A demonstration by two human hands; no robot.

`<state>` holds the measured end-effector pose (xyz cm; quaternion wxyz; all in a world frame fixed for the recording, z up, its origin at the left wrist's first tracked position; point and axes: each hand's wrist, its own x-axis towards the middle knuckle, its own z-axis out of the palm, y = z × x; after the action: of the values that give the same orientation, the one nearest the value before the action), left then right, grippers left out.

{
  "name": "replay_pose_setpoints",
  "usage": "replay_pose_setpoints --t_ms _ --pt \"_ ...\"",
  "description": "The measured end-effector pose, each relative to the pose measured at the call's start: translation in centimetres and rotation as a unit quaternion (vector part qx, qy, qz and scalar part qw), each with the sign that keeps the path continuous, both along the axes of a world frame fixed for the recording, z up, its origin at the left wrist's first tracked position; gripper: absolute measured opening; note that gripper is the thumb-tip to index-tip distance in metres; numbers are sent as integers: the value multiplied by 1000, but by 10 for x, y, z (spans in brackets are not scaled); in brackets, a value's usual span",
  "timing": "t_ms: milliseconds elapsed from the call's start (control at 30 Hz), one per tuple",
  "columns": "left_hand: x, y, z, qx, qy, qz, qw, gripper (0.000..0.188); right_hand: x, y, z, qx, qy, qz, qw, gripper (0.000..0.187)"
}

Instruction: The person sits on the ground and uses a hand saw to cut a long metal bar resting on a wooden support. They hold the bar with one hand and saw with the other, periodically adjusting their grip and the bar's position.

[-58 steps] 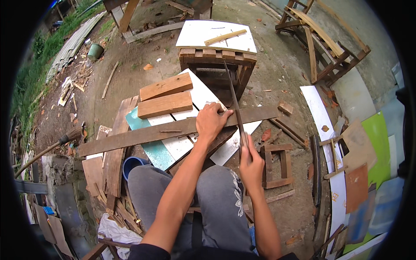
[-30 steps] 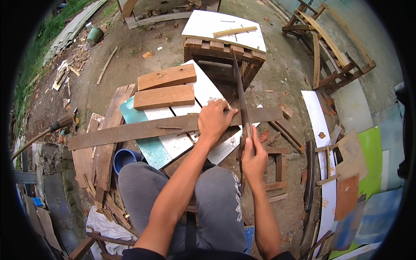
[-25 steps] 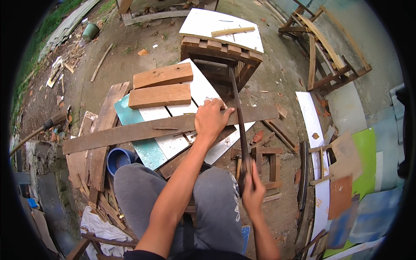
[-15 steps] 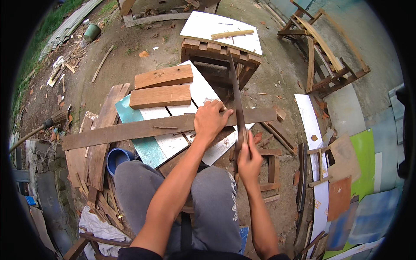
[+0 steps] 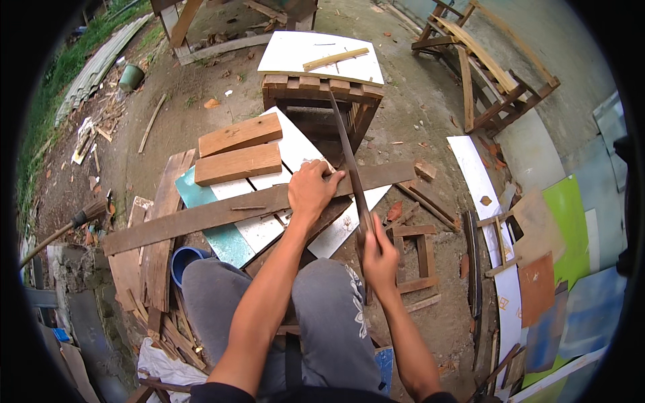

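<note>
A long, weathered brown plank (image 5: pixel 222 209) lies across a low support in front of my knees, its right end sticking out past the support. My left hand (image 5: pixel 312 190) is closed over the plank's upper edge, pressing it down. In my right hand (image 5: pixel 381 258) is the handle of a handsaw (image 5: pixel 350 161), which the fingers hide. The saw's long dark blade crosses the plank just right of my left hand, tip pointing away from me. A thin stick (image 5: pixel 248 207) rests on the plank. Two thick wooden blocks (image 5: pixel 238 164) sit beyond it on white and teal boards (image 5: pixel 232 242).
Ahead stands a small wooden table (image 5: pixel 306 82) with a white top and a wood strip. A blue bucket (image 5: pixel 185 263) is by my left knee, near stacked boards (image 5: pixel 161 248). A wooden frame (image 5: pixel 424 252) lies right of my hand; painted sheets (image 5: pixel 564 215) are farther right.
My right hand has drawn the saw back toward me, across the plank. My left hand keeps its grip on the plank. The whole view has shifted slightly.
</note>
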<state>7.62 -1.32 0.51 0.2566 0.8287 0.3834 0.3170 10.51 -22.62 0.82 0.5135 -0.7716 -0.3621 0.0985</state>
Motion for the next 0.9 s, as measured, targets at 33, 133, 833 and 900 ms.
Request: replay_pose_setpoints --t_ms 33,133,833,900 --pt "0 1 1 22 -2 -2 1000 33 13 17 -5 26 -50 9 998 43" --pt "2 2 3 36 21 14 999 39 12 -4 -8 -9 -37 12 999 42" --pt "-2 1 -2 -1 7 -1 1000 34 -76 -122 24 -77 -42 -5 996 46" --pt "-2 0 -5 1 18 -19 1000 33 -71 -103 32 -110 36 -15 993 45"
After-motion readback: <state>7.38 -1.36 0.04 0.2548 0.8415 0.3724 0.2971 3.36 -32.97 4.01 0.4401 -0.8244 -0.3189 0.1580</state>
